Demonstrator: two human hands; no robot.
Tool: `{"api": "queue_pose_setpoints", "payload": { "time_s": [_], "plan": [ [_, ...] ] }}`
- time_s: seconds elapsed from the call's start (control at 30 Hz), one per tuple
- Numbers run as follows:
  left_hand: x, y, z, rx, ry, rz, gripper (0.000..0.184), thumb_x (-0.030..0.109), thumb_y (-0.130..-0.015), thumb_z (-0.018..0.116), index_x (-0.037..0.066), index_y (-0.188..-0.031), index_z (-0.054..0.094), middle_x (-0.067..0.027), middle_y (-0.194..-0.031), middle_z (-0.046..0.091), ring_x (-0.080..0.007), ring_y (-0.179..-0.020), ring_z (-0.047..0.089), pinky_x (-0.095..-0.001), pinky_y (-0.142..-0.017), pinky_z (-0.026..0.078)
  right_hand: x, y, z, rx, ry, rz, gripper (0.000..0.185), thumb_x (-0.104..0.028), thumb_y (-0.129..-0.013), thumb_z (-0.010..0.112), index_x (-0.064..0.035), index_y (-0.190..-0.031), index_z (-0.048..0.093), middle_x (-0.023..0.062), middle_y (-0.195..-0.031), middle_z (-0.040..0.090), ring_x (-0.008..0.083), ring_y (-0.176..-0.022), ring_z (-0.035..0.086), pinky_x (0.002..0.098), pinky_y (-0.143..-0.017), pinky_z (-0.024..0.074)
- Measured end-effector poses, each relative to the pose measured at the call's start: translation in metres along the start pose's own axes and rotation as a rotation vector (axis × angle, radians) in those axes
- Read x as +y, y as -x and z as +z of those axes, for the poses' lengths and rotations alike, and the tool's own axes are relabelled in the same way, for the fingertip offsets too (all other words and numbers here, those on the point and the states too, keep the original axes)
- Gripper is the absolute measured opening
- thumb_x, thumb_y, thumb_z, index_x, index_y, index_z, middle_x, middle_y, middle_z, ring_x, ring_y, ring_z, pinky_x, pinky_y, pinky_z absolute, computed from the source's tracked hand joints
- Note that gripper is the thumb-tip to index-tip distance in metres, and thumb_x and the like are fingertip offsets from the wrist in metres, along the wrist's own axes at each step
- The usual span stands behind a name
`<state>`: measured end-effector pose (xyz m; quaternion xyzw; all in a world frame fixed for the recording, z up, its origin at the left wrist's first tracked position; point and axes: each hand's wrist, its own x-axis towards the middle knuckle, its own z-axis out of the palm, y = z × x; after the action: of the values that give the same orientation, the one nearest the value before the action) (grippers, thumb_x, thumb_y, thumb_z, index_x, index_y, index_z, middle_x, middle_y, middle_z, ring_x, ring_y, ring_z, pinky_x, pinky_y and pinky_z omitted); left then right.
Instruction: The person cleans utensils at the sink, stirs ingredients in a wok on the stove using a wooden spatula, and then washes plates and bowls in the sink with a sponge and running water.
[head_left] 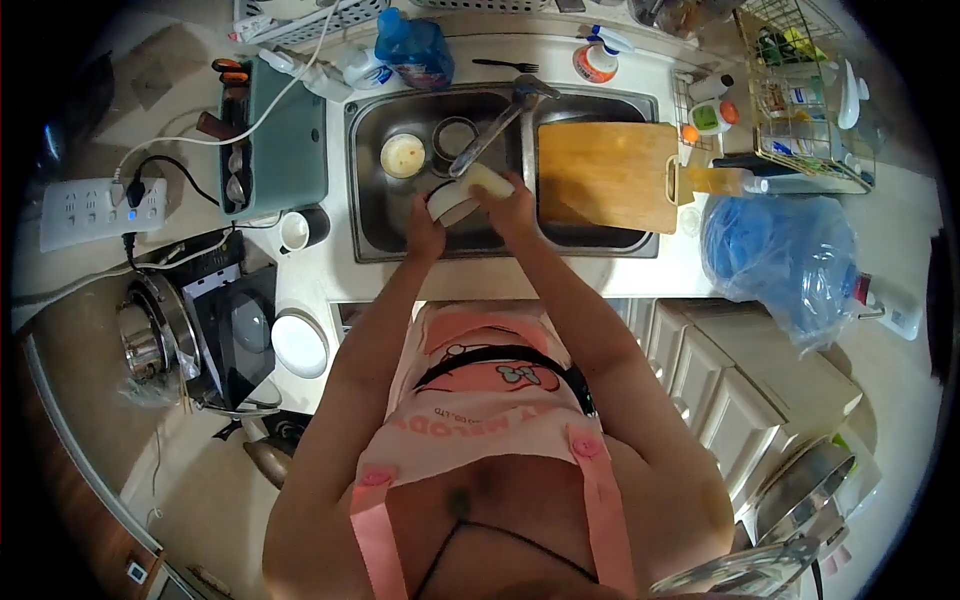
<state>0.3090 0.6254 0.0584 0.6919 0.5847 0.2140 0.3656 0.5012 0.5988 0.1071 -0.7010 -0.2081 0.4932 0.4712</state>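
Over the left basin of the sink (362, 228), my left hand (426, 232) grips a white bowl (447, 205) tilted on its side. My right hand (510, 208) is closed around a pale cream sponge-like pad (486, 181), pressed against the bowl's upper edge. The faucet (490, 140) reaches down to just above the bowl. Behind my hands, a small round dish with a cream-coloured inside (404, 156) and a dark-rimmed round container (455, 140) sit in the same basin.
A wooden cutting board (605, 178) lies across the right basin. Bottles, including a blue detergent jug (414, 50), and a black fork (506, 65) line the back edge. A mug (300, 231) and power strip (100, 214) are at left, a blue plastic bag (780, 255) at right.
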Motion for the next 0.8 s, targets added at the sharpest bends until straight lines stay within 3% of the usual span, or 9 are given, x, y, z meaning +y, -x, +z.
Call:
{"api": "queue_pose_setpoints", "payload": {
  "time_s": [0.1, 0.2, 0.3, 0.4, 0.5, 0.6, 0.63, 0.73, 0.8],
  "plan": [
    [0.003, -0.001, 0.005, 0.032, 0.05, -0.012, 0.051, -0.007, -0.084, 0.061, 0.001, -0.132, 0.046, -0.026, -0.124, 0.059, -0.0433, -0.12, 0.056, -0.0456, -0.099, 0.045, 0.013, -0.008, -0.007, 0.077, -0.431, 0.101, 0.052, -0.019, -0.081, 0.083, -0.0033, -0.124, 0.059, 0.0071, -0.087, 0.068, 0.0142, -0.063, 0.061, 0.0305, -0.054, 0.0498],
    [0.006, -0.001, 0.004, 0.046, 0.083, 0.008, 0.051, -0.007, -0.083, 0.061, 0.001, -0.131, 0.047, -0.0255, -0.124, 0.059, -0.0422, -0.12, 0.056, -0.0453, -0.099, 0.046, 0.002, 0.0, -0.005, -0.072, -0.631, 0.253, 0.044, -0.017, -0.083, 0.081, -0.0018, -0.119, 0.062, 0.0094, -0.091, 0.069, 0.0153, -0.06, 0.063, 0.0304, -0.05, 0.0505],
    [-0.002, -0.001, 0.014, 0.025, 0.105, 0.045, 0.052, -0.008, -0.082, 0.06, 0.0, -0.132, 0.047, -0.0246, -0.124, 0.059, -0.0412, -0.119, 0.057, -0.0447, -0.099, 0.046, -0.016, 0.028, 0.012, -0.063, -0.479, 0.327, 0.039, -0.018, -0.086, 0.078, -0.0031, -0.118, 0.063, 0.0092, -0.092, 0.069, 0.015, -0.063, 0.064, 0.0296, -0.049, 0.0501],
    [0.004, -0.003, 0.012, 0.058, 0.066, 0.022, 0.051, -0.008, -0.082, 0.059, -0.001, -0.132, 0.048, -0.0246, -0.124, 0.059, -0.0412, -0.119, 0.057, -0.0445, -0.1, 0.045, -0.001, 0.01, 0.009, 0.161, -0.522, 0.178, 0.035, -0.019, -0.088, 0.076, -0.0028, -0.117, 0.065, 0.0084, -0.089, 0.07, 0.015, -0.065, 0.065, 0.0289, -0.05, 0.0517],
    [0.001, 0.0, 0.014, 0.084, 0.091, 0.041, 0.05, -0.009, -0.082, 0.057, -0.001, -0.131, 0.048, -0.0251, -0.124, 0.059, -0.0417, -0.119, 0.056, -0.0449, -0.101, 0.045, 0.018, 0.006, 0.01, 0.045, -0.443, 0.171, 0.031, -0.018, -0.088, 0.074, 0.0001, -0.113, 0.067, 0.0087, -0.084, 0.07, 0.0154, -0.064, 0.065, 0.0293, -0.051, 0.0534],
    [-0.015, 0.006, 0.022, 0.062, 0.148, 0.028, 0.051, -0.009, -0.082, 0.056, -0.001, -0.132, 0.047, -0.0258, -0.124, 0.059, -0.0419, -0.12, 0.056, -0.0454, -0.102, 0.044, 0.022, 0.013, 0.015, -0.101, -0.163, -0.05, 0.037, -0.018, -0.089, 0.074, -0.0005, -0.119, 0.063, 0.0084, -0.093, 0.068, 0.016, -0.07, 0.065, 0.0272, -0.056, 0.0545],
    [-0.008, 0.008, 0.02, 0.075, 0.092, 0.02, 0.052, -0.009, -0.083, 0.056, -0.001, -0.133, 0.046, -0.0258, -0.124, 0.059, -0.0419, -0.121, 0.056, -0.0453, -0.101, 0.044, -0.002, 0.02, 0.01, -0.006, -0.313, 0.152, 0.033, -0.018, -0.089, 0.074, 0.0005, -0.115, 0.065, 0.009, -0.093, 0.069, 0.0162, -0.071, 0.066, 0.0291, -0.056, 0.0556],
    [0.01, 0.001, 0.011, 0.12, 0.107, -0.024, 0.052, -0.009, -0.083, 0.056, -0.002, -0.133, 0.046, -0.0264, -0.124, 0.059, -0.042, -0.12, 0.056, -0.0451, -0.101, 0.044, 0.011, 0.008, 0.006, 0.024, -0.479, 0.22, 0.034, -0.018, -0.088, 0.075, 0.0007, -0.114, 0.066, 0.0095, -0.095, 0.069, 0.0168, -0.071, 0.068, 0.0298, -0.055, 0.0564],
    [0.005, 0.0, 0.012, 0.109, 0.19, -0.017, 0.051, -0.008, -0.083, 0.056, -0.002, -0.132, 0.046, -0.0265, -0.123, 0.059, -0.0418, -0.12, 0.056, -0.0447, -0.101, 0.044, 0.004, 0.018, 0.01, -0.048, -0.336, 0.252, 0.033, -0.018, -0.088, 0.074, 0.0005, -0.114, 0.066, 0.009, -0.091, 0.069, 0.017, -0.069, 0.067, 0.0305, -0.052, 0.0554]
  ]
}}
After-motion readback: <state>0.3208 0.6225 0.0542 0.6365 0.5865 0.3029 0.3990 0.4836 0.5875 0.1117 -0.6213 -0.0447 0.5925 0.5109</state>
